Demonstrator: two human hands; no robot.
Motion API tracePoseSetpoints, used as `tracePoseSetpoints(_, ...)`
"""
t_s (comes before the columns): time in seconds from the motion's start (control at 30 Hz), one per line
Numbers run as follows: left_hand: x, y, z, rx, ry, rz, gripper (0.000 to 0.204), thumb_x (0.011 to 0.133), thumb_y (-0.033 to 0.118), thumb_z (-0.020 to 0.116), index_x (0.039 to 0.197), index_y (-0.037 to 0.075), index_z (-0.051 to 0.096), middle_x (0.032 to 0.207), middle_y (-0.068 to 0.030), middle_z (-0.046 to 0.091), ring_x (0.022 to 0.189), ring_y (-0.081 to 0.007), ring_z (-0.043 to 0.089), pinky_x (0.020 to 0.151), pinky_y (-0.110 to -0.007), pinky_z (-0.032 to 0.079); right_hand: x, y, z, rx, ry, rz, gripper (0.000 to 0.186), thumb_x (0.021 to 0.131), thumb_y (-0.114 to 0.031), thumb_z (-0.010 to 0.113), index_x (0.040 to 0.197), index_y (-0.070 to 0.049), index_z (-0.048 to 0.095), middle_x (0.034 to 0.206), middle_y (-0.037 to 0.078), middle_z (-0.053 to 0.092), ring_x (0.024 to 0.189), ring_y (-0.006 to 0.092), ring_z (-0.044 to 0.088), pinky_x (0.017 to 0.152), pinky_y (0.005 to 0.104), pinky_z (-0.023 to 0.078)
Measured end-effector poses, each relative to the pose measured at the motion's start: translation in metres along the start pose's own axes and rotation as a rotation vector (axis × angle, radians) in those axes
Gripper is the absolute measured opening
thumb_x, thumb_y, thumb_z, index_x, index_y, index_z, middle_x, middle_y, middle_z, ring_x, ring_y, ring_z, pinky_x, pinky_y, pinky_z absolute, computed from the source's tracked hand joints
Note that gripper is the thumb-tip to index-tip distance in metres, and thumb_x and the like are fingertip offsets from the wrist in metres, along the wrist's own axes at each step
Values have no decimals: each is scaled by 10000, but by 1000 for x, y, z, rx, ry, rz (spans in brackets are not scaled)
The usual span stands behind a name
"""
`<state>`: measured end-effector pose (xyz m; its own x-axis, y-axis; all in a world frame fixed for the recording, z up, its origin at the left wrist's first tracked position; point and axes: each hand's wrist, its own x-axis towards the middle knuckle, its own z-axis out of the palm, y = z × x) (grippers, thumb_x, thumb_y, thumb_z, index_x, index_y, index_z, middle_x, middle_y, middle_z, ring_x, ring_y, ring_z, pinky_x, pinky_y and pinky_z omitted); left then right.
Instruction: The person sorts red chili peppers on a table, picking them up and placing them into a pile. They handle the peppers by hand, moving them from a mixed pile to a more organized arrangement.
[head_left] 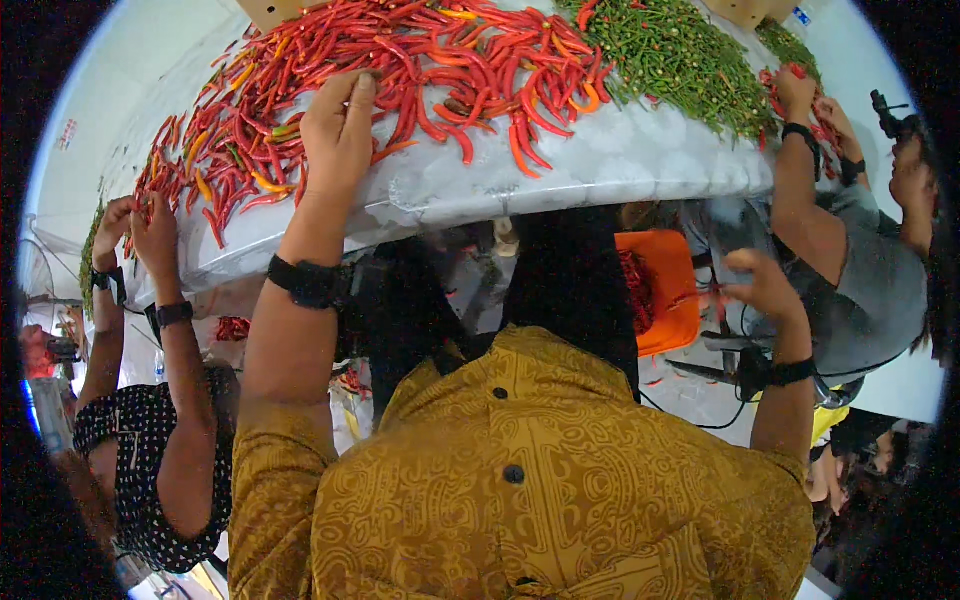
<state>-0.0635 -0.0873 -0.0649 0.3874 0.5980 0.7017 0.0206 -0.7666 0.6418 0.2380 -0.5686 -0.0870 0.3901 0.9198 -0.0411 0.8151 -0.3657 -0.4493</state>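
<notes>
My left hand is over the near edge of a big heap of red chillies on a table. Its thumb and fingers are pressed together at the tips, with a small dark bit showing there; what they hold is mostly hidden. Below the table edge, my right hand is out to the right beside an orange plastic seat or tub, its fingers apart and slightly blurred. A thin red streak, perhaps a chilli, lies just off its fingertips. More red chillies lie on the orange plastic.
The pale, plastic-covered table curves across the front. Green stems are heaped at its right. Cardboard boxes stand at the far side. A co-worker's hands handle chillies at left; another's hands work at right. Chillies lie on the floor.
</notes>
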Motion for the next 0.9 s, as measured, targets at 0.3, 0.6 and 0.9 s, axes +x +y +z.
tracePoseSetpoints(0.3, -2, -2, 0, 6, -16, -97, 209, 908, 202, 573, 944, 14, 657, 821, -125, 639, 770, -236, 608, 704, -347, 468, 121, -162, -53, 204, 70, -211, 201, 793, -107, 635, 960, 4, 626, 933, 101, 657, 883, 193, 629, 816, 316, 485)
tracePoseSetpoints(0.6, 3, 7, -1, 81, -34, 63, 150, 875, 143, 576, 902, 11, 642, 838, -164, 627, 786, -348, 595, 698, -424, 462, 265, -298, -25, 421, 59, -741, 162, 794, -61, 639, 944, -2, 646, 889, 72, 660, 842, 140, 621, 775, 278, 487)
tracePoseSetpoints(0.9, 5, 4, 0, 37, -41, 101, 131, 856, 111, 583, 898, -6, 625, 814, -171, 603, 768, -359, 578, 671, -433, 456, 352, -292, 46, 671, -155, -570, 187, 825, -76, 631, 996, -2, 645, 902, 49, 665, 835, 114, 616, 773, 269, 498)
